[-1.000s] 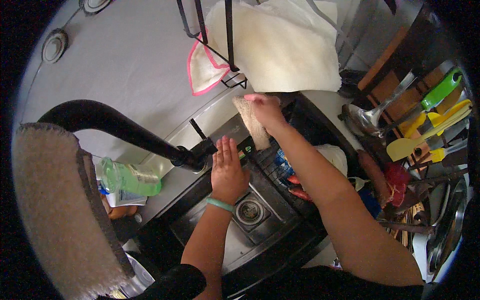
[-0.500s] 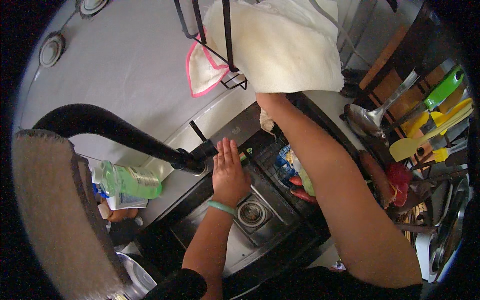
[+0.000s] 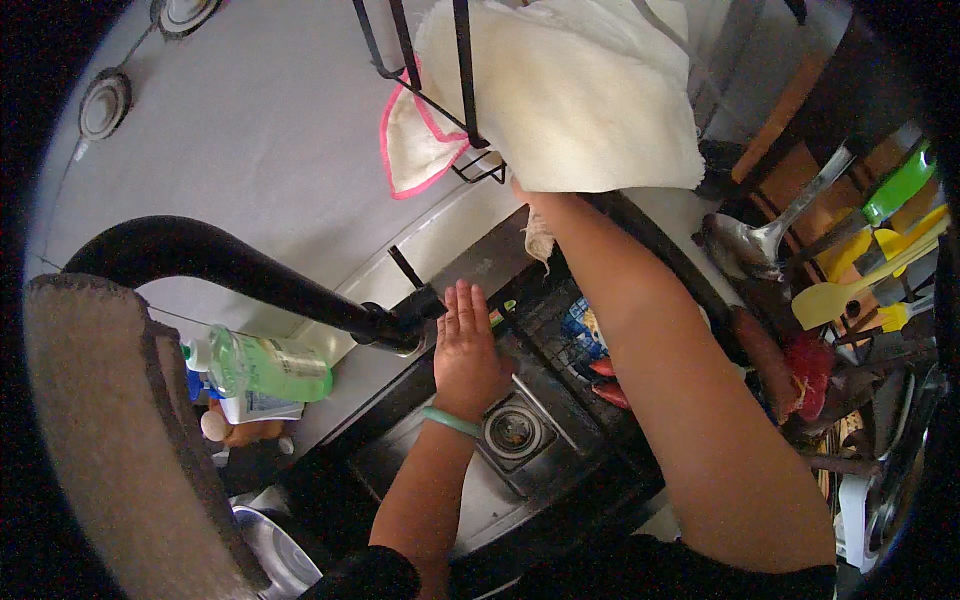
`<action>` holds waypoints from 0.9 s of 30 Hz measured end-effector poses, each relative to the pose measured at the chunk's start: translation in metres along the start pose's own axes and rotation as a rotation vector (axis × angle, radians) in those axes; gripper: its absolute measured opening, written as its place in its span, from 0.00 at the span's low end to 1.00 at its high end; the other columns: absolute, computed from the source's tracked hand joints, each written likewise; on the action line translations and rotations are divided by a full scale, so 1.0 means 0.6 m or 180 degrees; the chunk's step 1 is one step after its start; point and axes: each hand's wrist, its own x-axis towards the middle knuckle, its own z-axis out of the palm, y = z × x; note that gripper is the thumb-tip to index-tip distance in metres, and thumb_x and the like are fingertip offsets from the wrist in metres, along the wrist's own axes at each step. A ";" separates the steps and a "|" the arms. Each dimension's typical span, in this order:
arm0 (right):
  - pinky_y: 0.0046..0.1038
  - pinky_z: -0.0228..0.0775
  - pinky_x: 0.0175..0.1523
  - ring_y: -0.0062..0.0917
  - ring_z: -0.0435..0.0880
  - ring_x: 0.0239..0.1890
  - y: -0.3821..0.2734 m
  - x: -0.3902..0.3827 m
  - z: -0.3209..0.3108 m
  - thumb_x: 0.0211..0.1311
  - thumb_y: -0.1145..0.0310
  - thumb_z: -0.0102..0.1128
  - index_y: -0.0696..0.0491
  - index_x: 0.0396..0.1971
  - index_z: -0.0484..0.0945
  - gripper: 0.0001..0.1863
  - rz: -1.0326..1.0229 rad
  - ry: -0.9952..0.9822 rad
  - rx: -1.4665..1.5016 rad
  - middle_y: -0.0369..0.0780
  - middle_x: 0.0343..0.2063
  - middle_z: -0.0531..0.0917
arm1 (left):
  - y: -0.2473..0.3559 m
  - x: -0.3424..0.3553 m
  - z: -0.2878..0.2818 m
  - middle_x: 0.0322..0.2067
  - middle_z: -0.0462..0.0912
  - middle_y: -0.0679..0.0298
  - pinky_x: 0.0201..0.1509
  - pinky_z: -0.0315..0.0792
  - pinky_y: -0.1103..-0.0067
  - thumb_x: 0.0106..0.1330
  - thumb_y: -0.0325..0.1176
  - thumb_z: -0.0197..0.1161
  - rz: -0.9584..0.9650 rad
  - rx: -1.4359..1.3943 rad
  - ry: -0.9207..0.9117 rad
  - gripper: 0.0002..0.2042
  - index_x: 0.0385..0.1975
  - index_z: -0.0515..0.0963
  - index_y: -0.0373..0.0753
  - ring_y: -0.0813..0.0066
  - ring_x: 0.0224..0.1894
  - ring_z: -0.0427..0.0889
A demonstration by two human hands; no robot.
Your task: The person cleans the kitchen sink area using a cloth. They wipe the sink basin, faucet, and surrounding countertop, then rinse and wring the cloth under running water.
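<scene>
My left hand [image 3: 466, 352], with a pale green bangle [image 3: 451, 421] at the wrist, is held over the dark sink [image 3: 455, 535]. Its fingers are stretched out and lie together, empty, close to the base of the black faucet [image 3: 225, 265]. Below the palm shows the round drain [image 3: 513, 434]. My right arm [image 3: 650, 330] reaches up and away to the far side, where a cream cloth [image 3: 590, 95] hangs over my right hand [image 3: 530, 197] and hides its fingers. A frayed scrap of beige cloth [image 3: 539, 237] dangles beside that wrist.
A black wire rack [image 3: 465, 75] with a pink-edged cloth [image 3: 420, 150] hangs above. Left of the faucet stands a green liquid bottle [image 3: 270, 366]. A black drying basket [image 3: 540, 345] holds a blue packet [image 3: 580, 325] and red items. To the right hang a ladle [image 3: 765, 245] and other utensils.
The whole view has shifted slightly, with things a little lower and to the right. Both hands keep nearly the same places; the right one stays behind the cloth.
</scene>
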 end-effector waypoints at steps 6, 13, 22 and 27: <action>0.39 0.56 0.63 0.44 0.65 0.59 -0.027 -0.013 -0.007 0.60 0.68 0.43 0.53 0.55 0.68 0.22 0.0441 -0.0067 0.0268 0.51 0.54 0.70 | 0.001 0.002 0.002 0.65 0.48 0.45 0.69 0.48 0.63 0.49 0.48 0.66 0.0057 -0.0088 0.0107 0.48 0.64 0.46 0.28 0.49 0.68 0.47; 0.38 0.64 0.59 0.48 0.72 0.52 -0.016 -0.109 -0.038 0.54 0.80 0.44 0.56 0.48 0.74 0.20 -0.1671 -0.1448 0.1019 0.52 0.46 0.76 | -0.011 0.001 0.002 0.65 0.48 0.44 0.69 0.48 0.62 0.48 0.48 0.66 0.0111 -0.0128 0.0156 0.48 0.63 0.47 0.27 0.48 0.68 0.48; 0.37 0.56 0.64 0.46 0.66 0.58 0.038 -0.054 0.014 0.55 0.74 0.48 0.59 0.51 0.72 0.21 0.0417 0.0115 -0.0006 0.53 0.55 0.69 | 0.002 0.007 -0.001 0.66 0.47 0.45 0.68 0.51 0.63 0.48 0.42 0.66 0.0180 -0.0352 0.0194 0.46 0.63 0.48 0.28 0.50 0.68 0.49; 0.38 0.61 0.59 0.46 0.68 0.55 -0.056 -0.063 -0.027 0.56 0.74 0.46 0.54 0.51 0.71 0.21 0.0503 -0.1311 0.0084 0.51 0.53 0.71 | -0.006 0.001 -0.001 0.66 0.47 0.45 0.68 0.51 0.63 0.48 0.42 0.66 0.0063 -0.0328 0.0135 0.46 0.63 0.48 0.28 0.49 0.68 0.49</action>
